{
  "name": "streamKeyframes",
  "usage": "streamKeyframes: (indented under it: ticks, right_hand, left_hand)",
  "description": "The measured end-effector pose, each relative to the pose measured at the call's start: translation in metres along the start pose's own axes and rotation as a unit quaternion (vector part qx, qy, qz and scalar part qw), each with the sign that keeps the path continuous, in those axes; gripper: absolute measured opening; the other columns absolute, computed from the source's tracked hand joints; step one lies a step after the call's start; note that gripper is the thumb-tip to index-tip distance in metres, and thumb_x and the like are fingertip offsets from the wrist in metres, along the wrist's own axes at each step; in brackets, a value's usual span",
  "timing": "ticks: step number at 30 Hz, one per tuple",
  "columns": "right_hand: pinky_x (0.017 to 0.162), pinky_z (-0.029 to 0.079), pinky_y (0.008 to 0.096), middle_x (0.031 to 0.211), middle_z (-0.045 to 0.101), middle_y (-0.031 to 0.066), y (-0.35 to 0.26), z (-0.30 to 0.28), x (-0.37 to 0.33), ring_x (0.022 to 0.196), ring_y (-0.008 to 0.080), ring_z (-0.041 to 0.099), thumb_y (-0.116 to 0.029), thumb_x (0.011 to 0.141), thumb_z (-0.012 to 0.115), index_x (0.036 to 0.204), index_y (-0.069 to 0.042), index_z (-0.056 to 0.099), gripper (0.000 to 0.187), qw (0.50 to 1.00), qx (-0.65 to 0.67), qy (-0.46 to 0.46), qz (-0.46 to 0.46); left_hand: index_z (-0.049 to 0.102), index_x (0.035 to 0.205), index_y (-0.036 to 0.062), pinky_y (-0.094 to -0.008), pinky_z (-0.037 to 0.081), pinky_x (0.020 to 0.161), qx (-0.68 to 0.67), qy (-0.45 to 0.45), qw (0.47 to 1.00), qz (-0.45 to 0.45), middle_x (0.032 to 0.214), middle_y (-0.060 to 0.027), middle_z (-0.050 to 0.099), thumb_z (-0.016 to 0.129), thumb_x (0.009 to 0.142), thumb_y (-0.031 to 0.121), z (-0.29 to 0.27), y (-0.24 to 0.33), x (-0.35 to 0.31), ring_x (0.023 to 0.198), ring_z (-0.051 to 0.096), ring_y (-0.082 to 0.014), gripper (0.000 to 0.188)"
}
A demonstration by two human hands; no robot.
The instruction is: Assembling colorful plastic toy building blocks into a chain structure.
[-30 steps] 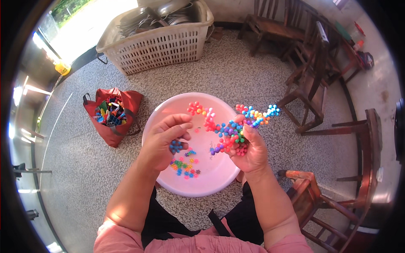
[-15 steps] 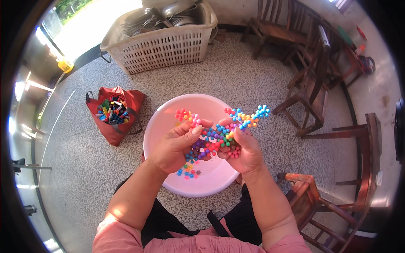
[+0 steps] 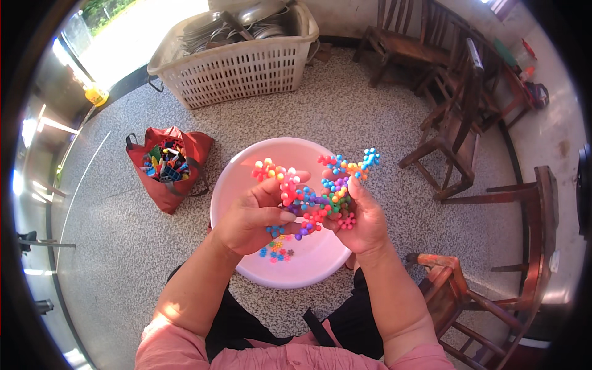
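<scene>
Over the pink basin (image 3: 246, 169), both my hands hold a linked cluster of colourful knobbed plastic connector pieces (image 3: 322, 200). My left hand (image 3: 250, 216) grips its left side, with the thumb pointing right across the lower part and the fingers partly behind. Red, orange and pink pieces stick up past those fingers. My right hand (image 3: 364, 219) pinches the right side with the thumb along its edge; a blue and orange branch rises above it. Inside the basin lie several loose flower-shaped pieces (image 3: 277, 251), seen below the cluster.
A red bag (image 3: 166, 194) full of small mixed toys stands left of the basin. Farther back is a white slatted basket (image 3: 240, 74) with metal cookware. Wooden chairs (image 3: 459, 132) line the right side, and a small wooden stool (image 3: 441, 280) is near my right arm.
The cluster has tilted and shifted slightly left at its top. My left thumb has slid down from the upper pieces to the lower part, uncovering pink and red ones.
</scene>
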State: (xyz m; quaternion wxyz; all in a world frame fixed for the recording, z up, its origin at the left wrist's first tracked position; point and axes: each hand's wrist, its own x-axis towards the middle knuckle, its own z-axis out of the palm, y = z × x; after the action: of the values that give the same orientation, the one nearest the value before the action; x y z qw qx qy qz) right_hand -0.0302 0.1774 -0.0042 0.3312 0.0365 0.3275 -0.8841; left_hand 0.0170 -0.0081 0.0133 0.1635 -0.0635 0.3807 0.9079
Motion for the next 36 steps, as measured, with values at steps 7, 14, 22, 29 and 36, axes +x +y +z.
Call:
streamKeyframes:
  ticks: [7,14,22,29,36]
  right_hand:
    - [0.049,0.038,0.0205,0.078,0.056,0.002,0.0,-0.002,-0.004,0.06,0.0079,0.05,-0.022,0.088,0.052,0.113,-0.003,0.051,0.032,0.991,-0.094,-0.095,-0.002]
    - [0.048,0.037,0.0199,0.074,0.054,0.0016,-0.004,0.009,-0.007,0.057,0.0069,0.048,-0.021,0.088,0.053,0.111,0.0,0.052,0.032,0.968,-0.241,-0.063,-0.01]
    - [0.043,0.031,0.0177,0.072,0.052,0.0022,-0.01,0.013,-0.004,0.049,0.0064,0.04,-0.019,0.088,0.052,0.105,-0.002,0.052,0.024,0.996,-0.079,0.036,0.013]
    - [0.04,0.029,0.0186,0.072,0.052,0.0047,-0.014,0.003,-0.006,0.047,0.0079,0.038,-0.016,0.087,0.051,0.096,-0.005,0.052,0.015,0.998,-0.051,0.028,-0.023]
    - [0.041,0.037,0.0217,0.074,0.053,0.0063,-0.017,0.004,-0.01,0.056,0.0134,0.051,-0.014,0.084,0.052,0.1,-0.003,0.052,0.019,0.999,-0.018,-0.025,-0.018]
  left_hand:
    - [0.051,0.099,-0.0016,-0.0352,0.053,0.071,-0.141,-0.066,0.986,-0.065,0.1,-0.0166,0.058,0.05,0.088,0.012,-0.02,-0.017,0.008,0.088,0.061,-0.0256,0.018]
    - [0.055,0.098,-0.0008,-0.0269,0.052,0.07,0.008,-0.075,0.992,-0.106,0.091,-0.0103,0.062,0.058,0.083,0.008,-0.007,-0.008,0.002,0.081,0.062,-0.0169,0.018]
    - [0.056,0.101,-0.0003,-0.0285,0.053,0.07,-0.001,0.004,0.997,-0.072,0.09,-0.0106,0.063,0.061,0.082,0.008,-0.007,-0.007,0.0,0.081,0.063,-0.0171,0.022]
    - [0.054,0.109,-0.0004,-0.0346,0.053,0.073,-0.042,0.019,0.998,-0.053,0.096,-0.0108,0.061,0.061,0.081,0.01,-0.006,-0.005,-0.002,0.085,0.063,-0.022,0.031]
    - [0.053,0.11,-0.0015,-0.035,0.054,0.072,-0.079,-0.006,0.995,-0.066,0.091,-0.0094,0.061,0.06,0.083,0.014,-0.008,-0.01,0.0,0.084,0.063,-0.0225,0.032]
